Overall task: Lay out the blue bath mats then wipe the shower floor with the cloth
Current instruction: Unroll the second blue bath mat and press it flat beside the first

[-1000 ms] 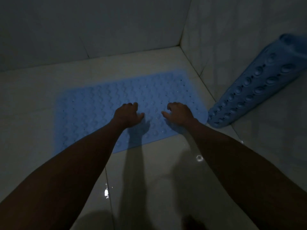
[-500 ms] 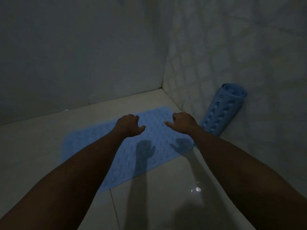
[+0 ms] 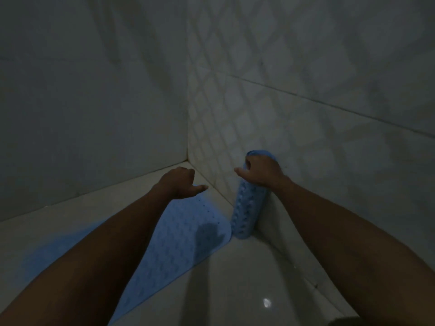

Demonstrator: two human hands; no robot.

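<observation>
Rolled mat (image 3: 244, 212): leans on wall beside flat mat (image 3: 179, 243); your right hand (image 3: 261, 170) clasps its top. Your left hand (image 3: 180, 184): above flat mat, loosely curled, holding nothing.

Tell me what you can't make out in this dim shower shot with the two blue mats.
Head view only:
- Flat mat: its middle is hidden by the left forearm, its near end cut off by the bottom edge.
- Rolled mat: its top is covered by the right hand, so the grip is unclear.
- Left hand: fingers curled, too dark to tell more.
- Cloth: not in view.
</observation>
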